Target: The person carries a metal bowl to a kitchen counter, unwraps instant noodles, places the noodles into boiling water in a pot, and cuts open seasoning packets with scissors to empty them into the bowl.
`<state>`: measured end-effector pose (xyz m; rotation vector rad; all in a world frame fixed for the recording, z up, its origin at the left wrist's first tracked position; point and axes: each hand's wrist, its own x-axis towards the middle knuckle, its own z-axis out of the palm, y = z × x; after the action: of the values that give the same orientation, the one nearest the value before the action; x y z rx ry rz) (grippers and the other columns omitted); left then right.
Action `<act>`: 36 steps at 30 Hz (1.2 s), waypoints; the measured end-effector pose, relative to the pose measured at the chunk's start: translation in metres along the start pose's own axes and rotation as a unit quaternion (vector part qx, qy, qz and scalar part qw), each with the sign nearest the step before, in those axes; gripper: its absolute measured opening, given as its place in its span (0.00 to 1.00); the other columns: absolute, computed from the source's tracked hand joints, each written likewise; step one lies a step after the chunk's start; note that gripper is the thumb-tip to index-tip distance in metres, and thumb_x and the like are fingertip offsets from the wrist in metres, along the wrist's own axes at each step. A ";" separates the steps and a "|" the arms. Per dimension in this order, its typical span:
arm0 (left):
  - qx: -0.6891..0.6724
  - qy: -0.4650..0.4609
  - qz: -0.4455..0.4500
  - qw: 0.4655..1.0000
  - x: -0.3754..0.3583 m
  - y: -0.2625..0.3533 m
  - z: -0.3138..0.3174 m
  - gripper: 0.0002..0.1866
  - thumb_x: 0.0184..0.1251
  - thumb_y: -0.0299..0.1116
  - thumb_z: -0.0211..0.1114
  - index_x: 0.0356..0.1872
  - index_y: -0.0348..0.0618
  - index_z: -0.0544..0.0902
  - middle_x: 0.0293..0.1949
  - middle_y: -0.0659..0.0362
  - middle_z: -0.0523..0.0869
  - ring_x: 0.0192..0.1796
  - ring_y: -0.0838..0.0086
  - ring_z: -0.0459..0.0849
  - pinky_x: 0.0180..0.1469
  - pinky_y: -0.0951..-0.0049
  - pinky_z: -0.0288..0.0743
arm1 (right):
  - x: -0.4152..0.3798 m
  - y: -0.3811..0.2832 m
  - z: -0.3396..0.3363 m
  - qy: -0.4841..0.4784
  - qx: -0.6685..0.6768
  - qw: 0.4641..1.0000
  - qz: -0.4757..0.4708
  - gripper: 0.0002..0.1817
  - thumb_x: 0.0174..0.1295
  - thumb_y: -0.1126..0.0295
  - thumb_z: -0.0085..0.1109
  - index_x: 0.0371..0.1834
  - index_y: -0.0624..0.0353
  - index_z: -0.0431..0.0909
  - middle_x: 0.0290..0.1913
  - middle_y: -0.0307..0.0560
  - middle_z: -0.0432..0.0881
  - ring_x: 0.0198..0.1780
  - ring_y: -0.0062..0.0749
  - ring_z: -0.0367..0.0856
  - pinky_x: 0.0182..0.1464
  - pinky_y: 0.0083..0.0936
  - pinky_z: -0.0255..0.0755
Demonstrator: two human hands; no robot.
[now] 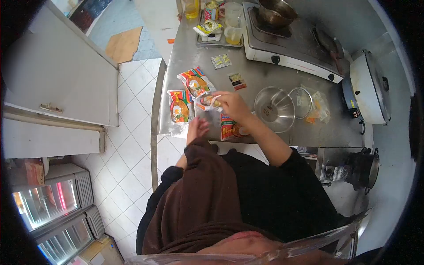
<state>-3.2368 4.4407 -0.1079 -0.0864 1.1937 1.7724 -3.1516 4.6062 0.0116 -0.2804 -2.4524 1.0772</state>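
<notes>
My right hand (234, 106) pinches the edge of an instant noodle packet (206, 102) over the steel counter; part of this packet is hidden by the fingers. Just below it is my left hand (198, 128), its fingers loosely bent and apart with nothing visible in them. Around the hands lie more instant noodle packets: one at the back (195, 82), one at the left (179, 107) and one partly under my right forearm (230, 128). Seasoning sachets (237, 81) and a silvery sachet pair (221, 61) rest farther back.
Right of my arm stand a steel bowl (274, 117) with small bits inside and a round strainer (301, 102) beside clear wrappers (319, 110). Behind are a gas stove (287, 55) with a pan (277, 13), and a tray (218, 43) of cups and tins. A large lidded pot (369, 88) sits far right.
</notes>
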 end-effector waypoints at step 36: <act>-0.207 -0.104 0.081 0.969 -0.027 0.065 0.071 0.29 0.59 0.52 0.47 0.57 0.45 0.67 0.54 0.53 0.72 0.52 0.60 0.72 0.52 0.57 0.67 | -0.073 -0.042 -0.061 0.209 0.116 0.938 0.251 0.13 0.56 0.63 0.59 0.30 0.65 0.78 0.29 0.47 0.81 0.26 0.24 0.78 0.31 0.27 0.72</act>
<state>-3.2401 4.4715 -0.0130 -0.0464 0.6847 2.0970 -3.0587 4.5917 0.0562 -0.9888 -1.8914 1.3316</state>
